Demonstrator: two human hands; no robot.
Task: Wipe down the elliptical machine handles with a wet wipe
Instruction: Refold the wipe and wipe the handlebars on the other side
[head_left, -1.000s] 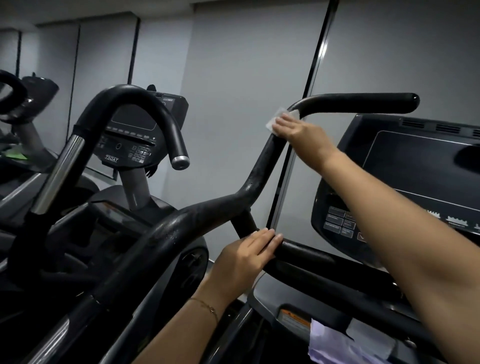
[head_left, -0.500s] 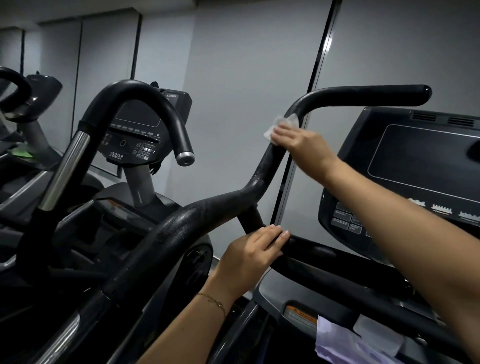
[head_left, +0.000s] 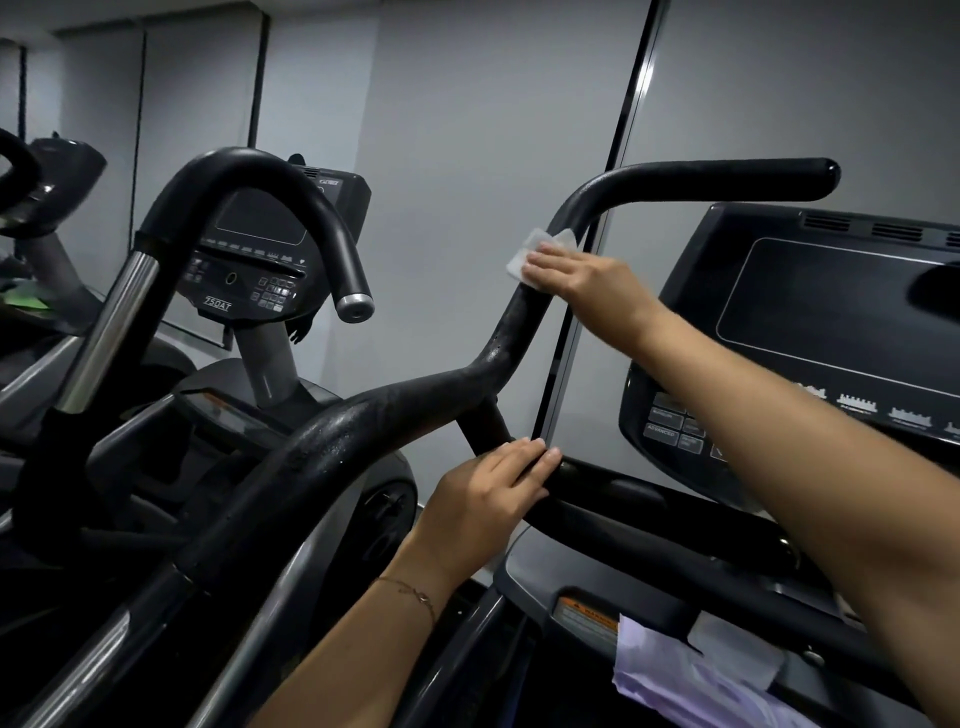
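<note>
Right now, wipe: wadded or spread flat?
Flat: the wipe lies as a sheet against the handle under the right hand's straight fingers, its edges showing past them.

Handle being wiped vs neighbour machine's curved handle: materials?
Wiped handle: black, matte, finely pebbled with wet speckles; looks like rubber or foam grip, can't tell which. Neighbour's curved handle: smooth semi-gloss black, likely plastic or rubber coating; its lower section and end cap shine like bare metal.

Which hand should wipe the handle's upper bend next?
Right: the right hand presses the wet wipe on the handle just below that bend; the left hand rests on the lower bar, wipeless.
</note>
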